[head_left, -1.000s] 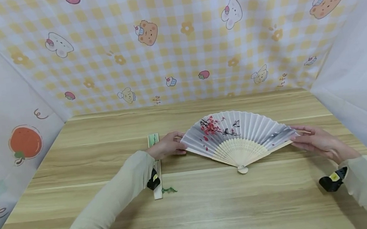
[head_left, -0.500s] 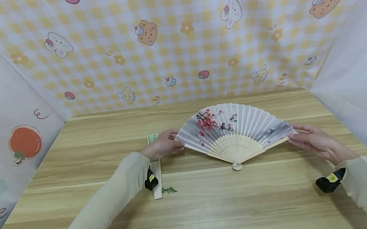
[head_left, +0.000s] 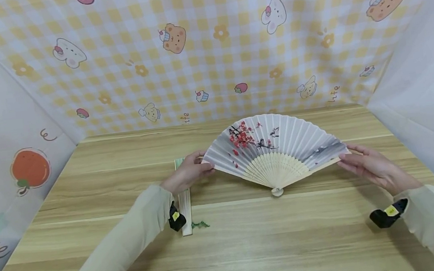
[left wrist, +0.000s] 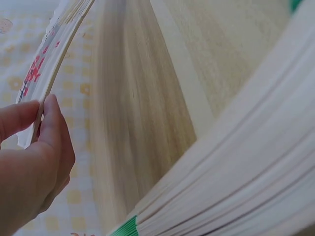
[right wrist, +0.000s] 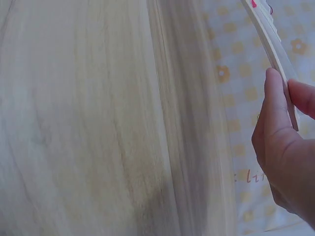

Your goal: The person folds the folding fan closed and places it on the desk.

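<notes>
A folding fan (head_left: 270, 143), spread wide, shows red blossoms, dark branches and birds on grey-white pleats above pale pierced ribs. My left hand (head_left: 189, 171) pinches its left outer rib between thumb and fingers, as the left wrist view (left wrist: 39, 162) also shows. At the other end my right hand (head_left: 377, 166) pinches the right outer rib, thumb on one face and fingers on the other in the right wrist view. The fan's pivot end points toward me. Beneath my left wrist lies a second fan (head_left: 185, 208), folded, with green-patterned edges, partly hidden by that hand and sleeve.
A green tassel cord (head_left: 201, 224) lies beside the folded fan's near end. The wooden table (head_left: 254, 252) ends at the back against a yellow checked cloth (head_left: 209, 65). White curtains (head_left: 426, 62) close off both sides.
The spread fan has risen and shifted slightly left in the head view, with both hands moving along with it. The folded fan stays where it was.
</notes>
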### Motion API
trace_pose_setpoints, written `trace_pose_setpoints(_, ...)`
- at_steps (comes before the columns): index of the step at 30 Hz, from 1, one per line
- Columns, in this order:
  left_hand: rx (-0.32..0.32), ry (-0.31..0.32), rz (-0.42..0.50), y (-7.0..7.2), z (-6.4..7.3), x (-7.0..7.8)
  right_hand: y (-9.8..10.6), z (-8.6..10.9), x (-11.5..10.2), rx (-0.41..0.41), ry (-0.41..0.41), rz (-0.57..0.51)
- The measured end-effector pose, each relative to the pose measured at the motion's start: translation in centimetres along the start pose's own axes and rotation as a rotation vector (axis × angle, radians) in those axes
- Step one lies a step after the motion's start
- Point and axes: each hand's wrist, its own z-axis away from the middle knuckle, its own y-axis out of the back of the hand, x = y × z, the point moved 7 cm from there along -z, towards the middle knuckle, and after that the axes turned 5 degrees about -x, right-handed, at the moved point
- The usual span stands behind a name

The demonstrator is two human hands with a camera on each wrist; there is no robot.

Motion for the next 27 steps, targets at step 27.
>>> trace_pose_setpoints(27, 0.292, -0.236, 0.156, 1.1, 2.0, 0.9, -1.4, -0.7, -0.8, 0.277, 0.137, -0.089)
